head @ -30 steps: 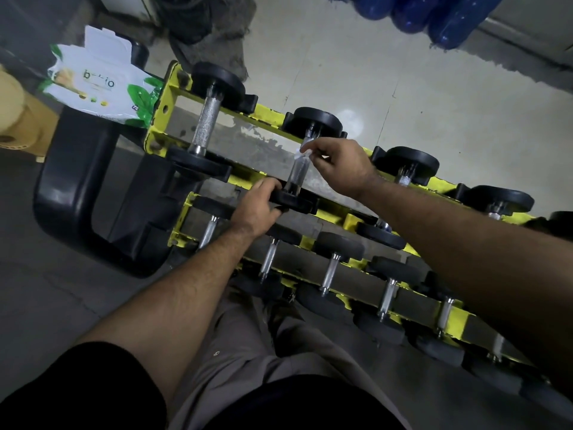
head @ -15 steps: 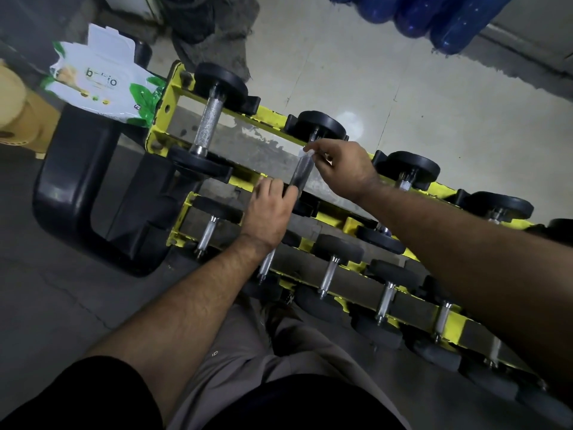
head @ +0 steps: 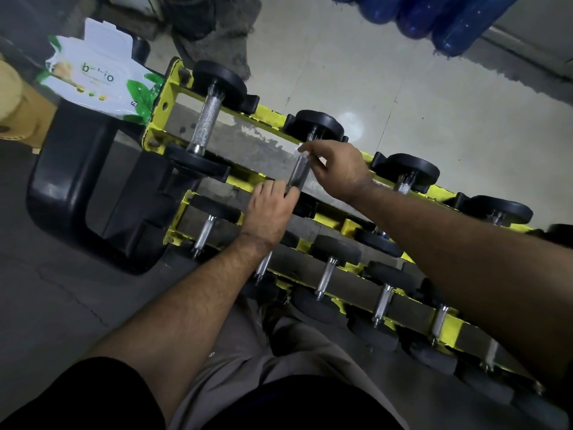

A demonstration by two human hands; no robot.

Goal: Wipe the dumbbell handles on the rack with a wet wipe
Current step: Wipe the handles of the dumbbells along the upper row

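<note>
At the far left, beside the end of the yellow-painted steel dumbbell rack (head: pixel 161 100), a soft white plastic pack of wet wipes printed with green leaves (head: pixel 102 82) is seen lying on a glossy black moulded U-shaped frame (head: pixel 49 181); its stiff flap lid is raised. A tan cardboard box (head: pixel 15 110) is partly visible to the left of that frame.

On the rack's upper tier, nearest the pack, a dumbbell with round black rubber heads and a knurled, silvery metal handle (head: pixel 206 122) is laid across the rails. Next to the right on the same tier is the second dumbbell's knurled chrome handle (head: pixel 298 175) — the one being handled. The left hand (head: pixel 269 212) is laid over this dumbbell's near end, its fingers curled round the bottom of the handle. The right hand (head: pixel 338 172) is held at the handle's far end, just below the black head, where a small thin white wet wipe (head: pixel 298 151) is pinched between thumb and fingertips against the metal.

Further right along the upper tier, more black-headed dumbbells (head: pixel 406 172) are seated in black cradles. On the rack's lower tier — nearer the person — a row of smaller dumbbells with smooth chrome handles (head: pixel 325 277) is lined up. Beyond the rack, a pale tiled floor (head: pixel 434 113) and dark blue translucent plastic bottles (head: pixel 449 23) are seen at the top right.
</note>
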